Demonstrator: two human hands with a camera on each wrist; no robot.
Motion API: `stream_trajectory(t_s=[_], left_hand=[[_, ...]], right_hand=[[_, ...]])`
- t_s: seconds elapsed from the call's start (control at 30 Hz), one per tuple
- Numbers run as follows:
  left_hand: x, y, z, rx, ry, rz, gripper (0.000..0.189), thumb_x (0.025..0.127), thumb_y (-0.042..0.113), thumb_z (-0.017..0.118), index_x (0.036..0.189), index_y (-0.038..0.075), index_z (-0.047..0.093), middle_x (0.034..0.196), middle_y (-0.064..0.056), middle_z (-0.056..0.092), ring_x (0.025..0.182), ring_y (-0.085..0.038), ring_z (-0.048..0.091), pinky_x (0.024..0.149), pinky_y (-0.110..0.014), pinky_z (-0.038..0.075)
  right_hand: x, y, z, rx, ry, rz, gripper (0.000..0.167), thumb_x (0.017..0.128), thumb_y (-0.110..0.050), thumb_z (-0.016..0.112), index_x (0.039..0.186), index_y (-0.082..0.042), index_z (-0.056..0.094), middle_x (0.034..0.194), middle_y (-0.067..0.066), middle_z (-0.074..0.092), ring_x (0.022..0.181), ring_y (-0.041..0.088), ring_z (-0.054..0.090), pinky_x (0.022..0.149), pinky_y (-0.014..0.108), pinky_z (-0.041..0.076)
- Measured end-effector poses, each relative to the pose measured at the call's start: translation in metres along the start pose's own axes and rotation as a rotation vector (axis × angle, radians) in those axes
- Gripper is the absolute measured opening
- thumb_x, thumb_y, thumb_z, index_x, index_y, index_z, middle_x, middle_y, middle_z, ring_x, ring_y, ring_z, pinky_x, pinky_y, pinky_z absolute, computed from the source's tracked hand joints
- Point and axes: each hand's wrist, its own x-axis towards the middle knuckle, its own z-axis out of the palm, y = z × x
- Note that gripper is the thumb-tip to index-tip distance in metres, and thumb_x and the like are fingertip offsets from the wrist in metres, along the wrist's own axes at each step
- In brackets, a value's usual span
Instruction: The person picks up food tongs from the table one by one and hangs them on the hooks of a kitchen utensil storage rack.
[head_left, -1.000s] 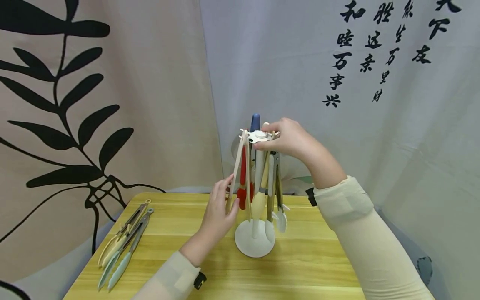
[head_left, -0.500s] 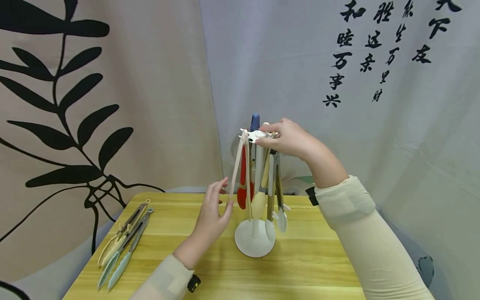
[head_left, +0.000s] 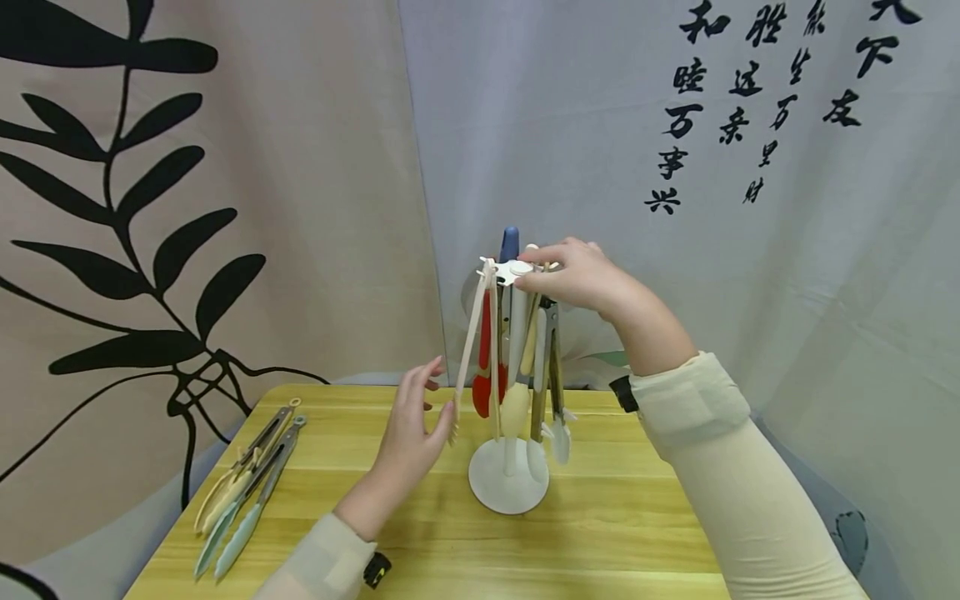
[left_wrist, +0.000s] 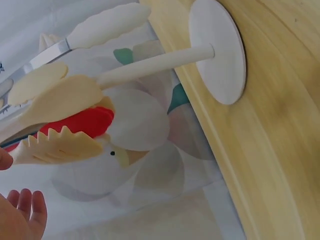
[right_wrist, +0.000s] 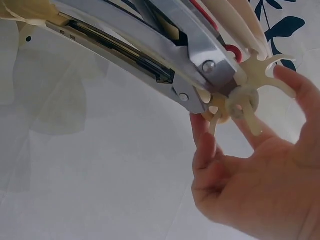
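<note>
A white utensil stand (head_left: 497,493) with a round base and a hooked top stands on the table, hung with several kitchen tools. My right hand (head_left: 577,271) grips its top, thumb in front and fingers behind. In the right wrist view those fingers lie around the hooks, close to metal tongs (right_wrist: 185,55). My left hand (head_left: 401,429) is held left of the stand with fingers spread and relaxed. Its thumb tip is right at the lower end of cream tongs (head_left: 470,333), which hang slanting out from a hook. Their toothed head (left_wrist: 60,147) shows in the left wrist view.
On the stand also hang a red-headed tool (head_left: 482,397), a cream spoon-shaped tool (head_left: 514,408) and a blue-handled tool (head_left: 509,243). Mint-tipped tongs (head_left: 247,533) and cream tongs (head_left: 225,500) lie at the table's left. A printed curtain (head_left: 322,208) hangs behind.
My left hand has moved left and slightly down, its fingers coming away from the hanging cream tongs. My right hand stays at the stand's top, shifted slightly right.
</note>
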Motion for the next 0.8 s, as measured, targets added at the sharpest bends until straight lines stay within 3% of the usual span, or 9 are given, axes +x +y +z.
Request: stream_trajectory(t_s=[0.23, 0.47, 0.63, 0.8], left_hand=[[-0.007, -0.014, -0.011, 0.039, -0.006, -0.055, 0.066, 0.09, 0.009, 0.061, 0.147, 0.021, 0.03, 0.132, -0.004, 0.043, 0.11, -0.016, 0.045, 0.083, -0.036, 0.05], [-0.017, -0.041, -0.025, 0.095, -0.057, -0.169, 0.066, 0.092, 0.015, 0.061, 0.148, 0.019, 0.027, 0.136, -0.008, 0.04, 0.118, -0.023, 0.044, 0.094, -0.043, 0.046], [-0.025, -0.063, -0.033, 0.17, -0.089, -0.183, 0.064, 0.092, 0.017, 0.061, 0.147, 0.011, 0.028, 0.137, -0.014, 0.039, 0.119, -0.029, 0.045, 0.097, -0.048, 0.044], [-0.033, -0.083, -0.045, 0.241, -0.122, -0.209, 0.065, 0.092, 0.017, 0.061, 0.147, 0.008, 0.028, 0.137, -0.018, 0.039, 0.122, -0.035, 0.043, 0.098, -0.052, 0.042]], right_hand=[[0.005, 0.003, 0.001, 0.096, 0.01, -0.009, 0.052, 0.087, -0.041, 0.064, 0.134, -0.023, 0.053, 0.139, 0.011, 0.029, 0.124, 0.031, 0.031, 0.096, 0.052, 0.04], [0.011, 0.01, -0.004, 0.171, -0.09, -0.061, 0.052, 0.088, -0.041, 0.062, 0.136, -0.026, 0.05, 0.15, 0.005, 0.029, 0.131, 0.031, 0.035, 0.104, 0.056, 0.035], [0.014, 0.009, -0.008, 0.198, -0.168, -0.039, 0.051, 0.09, -0.043, 0.059, 0.137, -0.028, 0.05, 0.156, 0.0, 0.025, 0.14, 0.031, 0.029, 0.109, 0.06, 0.027], [0.015, 0.007, -0.009, 0.211, -0.182, -0.015, 0.048, 0.091, -0.039, 0.059, 0.137, -0.028, 0.051, 0.152, 0.003, 0.033, 0.136, 0.031, 0.035, 0.108, 0.062, 0.027]])
